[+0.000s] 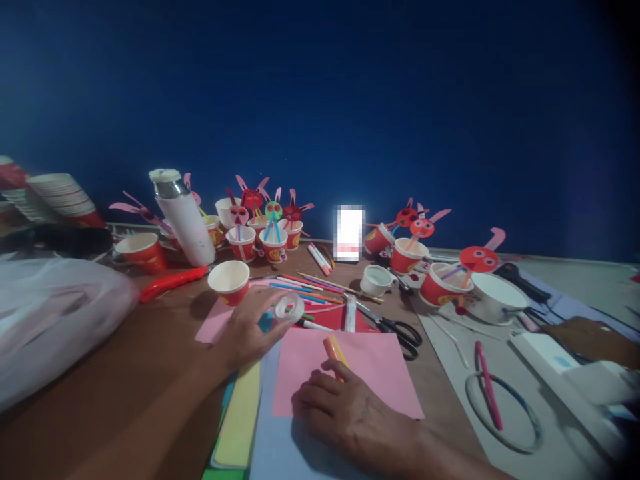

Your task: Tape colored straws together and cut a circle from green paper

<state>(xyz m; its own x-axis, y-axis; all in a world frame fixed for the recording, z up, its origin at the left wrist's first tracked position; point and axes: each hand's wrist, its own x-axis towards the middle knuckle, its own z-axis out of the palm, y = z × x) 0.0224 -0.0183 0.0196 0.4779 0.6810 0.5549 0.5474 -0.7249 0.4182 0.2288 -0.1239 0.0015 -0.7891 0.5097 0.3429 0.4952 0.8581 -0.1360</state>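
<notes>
Our L hand (253, 327) looks to have the clear tape roll (297, 307) btwn thumb and fingers, grip part open, with the roll mid-desk (175, 323), just beyond the pink sheet (385, 373). We'd call the roll light, stiff and smooth, prob a bit sticky at the edge; best hold is across the rim, free end kept clear. Our R hand (345, 403) lies low over the sheet's near edge, fingers curled, index finger by the orange-yellow stick (330, 347), prob a pen or two; we can't tell if the grip pinches it or just pins it. It should be light, rigid, apt to roll: take it mid-barrel. The sheet is thin, easy to crease, so edges only

Around: red cup (235, 297) close to L hand, prob light and quick to tip; coloured pencils (305, 290) strewn behind the roll; black-handled scissors (400, 333) just R of the sheet; white mug (377, 280) beyond them. Plastic bag (55, 320) crowds far L, flask (185, 223) leans behind, and the green rabbit face (273, 211) sits among other rabbit cups at back. Pencils and cup are most in the way
</notes>
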